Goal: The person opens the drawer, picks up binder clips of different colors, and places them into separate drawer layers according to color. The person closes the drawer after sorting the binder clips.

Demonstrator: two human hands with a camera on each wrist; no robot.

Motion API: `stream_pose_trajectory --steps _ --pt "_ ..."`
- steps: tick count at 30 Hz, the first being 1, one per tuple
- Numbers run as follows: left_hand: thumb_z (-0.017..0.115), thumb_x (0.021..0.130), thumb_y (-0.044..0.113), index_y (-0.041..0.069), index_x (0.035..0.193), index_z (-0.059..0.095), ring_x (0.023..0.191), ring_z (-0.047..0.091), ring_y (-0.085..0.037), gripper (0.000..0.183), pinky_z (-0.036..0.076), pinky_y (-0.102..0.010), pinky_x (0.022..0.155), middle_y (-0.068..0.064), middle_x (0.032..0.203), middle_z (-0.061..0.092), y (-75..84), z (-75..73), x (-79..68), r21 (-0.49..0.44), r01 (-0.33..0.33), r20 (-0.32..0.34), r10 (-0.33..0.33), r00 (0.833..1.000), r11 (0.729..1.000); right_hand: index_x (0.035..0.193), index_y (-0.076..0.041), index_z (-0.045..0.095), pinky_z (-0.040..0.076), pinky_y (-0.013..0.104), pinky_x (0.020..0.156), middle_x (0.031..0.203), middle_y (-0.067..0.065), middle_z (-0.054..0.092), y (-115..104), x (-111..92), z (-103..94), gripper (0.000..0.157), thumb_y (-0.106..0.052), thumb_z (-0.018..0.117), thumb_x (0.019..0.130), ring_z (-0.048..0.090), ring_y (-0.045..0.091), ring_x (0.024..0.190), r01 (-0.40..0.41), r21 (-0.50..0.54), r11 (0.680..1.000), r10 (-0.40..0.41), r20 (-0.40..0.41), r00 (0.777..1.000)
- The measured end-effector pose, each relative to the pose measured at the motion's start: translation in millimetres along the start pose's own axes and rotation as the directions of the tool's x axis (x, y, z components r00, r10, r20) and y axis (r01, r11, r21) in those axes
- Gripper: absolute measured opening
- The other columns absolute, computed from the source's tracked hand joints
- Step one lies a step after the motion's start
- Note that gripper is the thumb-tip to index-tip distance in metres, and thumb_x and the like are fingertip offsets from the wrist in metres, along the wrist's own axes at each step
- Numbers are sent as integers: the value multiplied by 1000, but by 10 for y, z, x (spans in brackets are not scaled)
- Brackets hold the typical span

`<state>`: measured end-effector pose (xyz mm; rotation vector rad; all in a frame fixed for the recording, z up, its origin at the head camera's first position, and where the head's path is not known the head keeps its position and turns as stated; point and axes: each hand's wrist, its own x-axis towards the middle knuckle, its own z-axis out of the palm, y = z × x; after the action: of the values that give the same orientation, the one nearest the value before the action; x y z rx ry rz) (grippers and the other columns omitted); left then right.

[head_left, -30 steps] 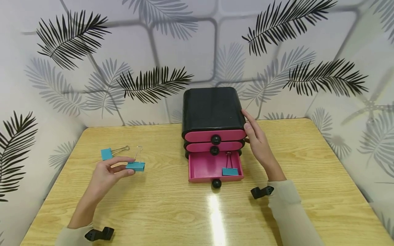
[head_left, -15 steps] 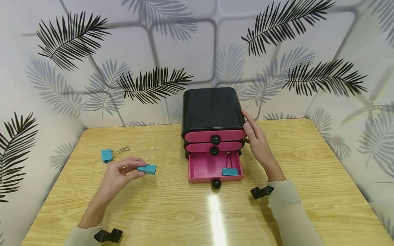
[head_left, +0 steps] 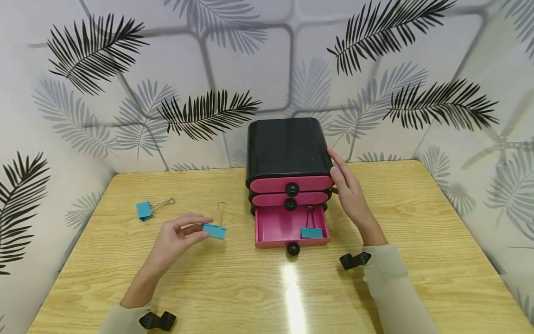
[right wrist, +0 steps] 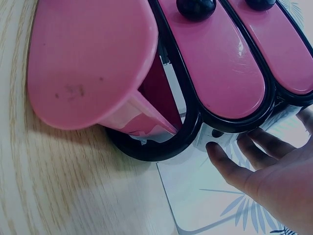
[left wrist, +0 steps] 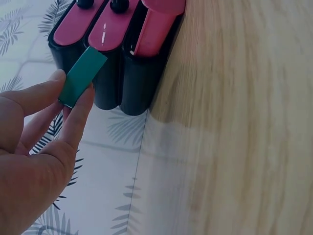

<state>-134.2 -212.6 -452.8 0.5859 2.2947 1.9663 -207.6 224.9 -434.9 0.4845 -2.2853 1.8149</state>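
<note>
My left hand (head_left: 179, 239) pinches a blue binder clip (head_left: 214, 231) by one end of its body, above the table and left of the drawers. The clip's wire handles point away from me. In the left wrist view that binder clip (left wrist: 82, 77) sits between thumb and fingers. Against the right side of the black drawer unit (head_left: 289, 146) rests my right hand (head_left: 352, 197), its fingers mostly straight along the wall. The bottom pink drawer (head_left: 271, 227) is pulled out. Inside it, at the right, lies another blue binder clip (head_left: 311, 233).
A third blue binder clip (head_left: 144, 210) lies on the wooden table (head_left: 233, 287) at the left, its handles pointing right. The upper drawer (head_left: 267, 185) and middle drawer (head_left: 267, 200) are closed, each with a black knob. A patterned wall (head_left: 267, 69) stands behind the table.
My left hand has moved to the right with the binder clip, nearer the pulled-out drawer. The right hand stays against the drawer unit.
</note>
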Motion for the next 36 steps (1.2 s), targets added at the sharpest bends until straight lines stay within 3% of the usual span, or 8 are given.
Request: stream_pose_trajectory --steps 7,11,18,22,36 --pt "75 91 -2 -11 119 69 105 72 -15 30 60 -34 86 -21 121 69 2 135 30 -32 78 -34 -79 996 996 161 -34 34 56 31 90 158 5 42 -3 -3 -1 48 -32 36 113 59 21 118 -2 -1 1000 2 -2 1000" --pt "76 91 -2 -14 118 67 103 73 -15 31 61 -35 86 -26 121 67 -8 207 36 -59 83 -45 -85 995 995 161 -34 34 56 31 89 158 6 42 -4 -6 0 48 -32 36 113 59 20 118 -4 2 1000 4 -2 1000" --pt "76 91 -2 -15 117 67 92 76 -20 31 62 -39 82 -23 115 70 -16 323 61 -115 104 -34 -109 994 988 161 -35 34 56 29 89 159 5 41 -10 -2 -1 48 -33 37 113 58 22 120 -6 -6 1000 6 -4 1000" --pt "78 89 -3 -15 115 68 94 75 -17 31 62 -35 82 -30 118 67 -24 388 82 -91 115 -48 -119 992 989 161 -34 34 56 30 89 159 7 41 -10 1 -3 48 -32 37 113 58 21 119 -3 -5 1000 3 -4 1000" --pt "78 87 -7 -10 115 71 96 73 -16 29 61 -28 81 -27 122 66 2 595 170 -110 163 -36 -167 985 981 161 -33 35 56 25 86 157 7 44 0 1 8 48 -32 38 113 59 20 116 -3 0 1000 3 -10 1000"
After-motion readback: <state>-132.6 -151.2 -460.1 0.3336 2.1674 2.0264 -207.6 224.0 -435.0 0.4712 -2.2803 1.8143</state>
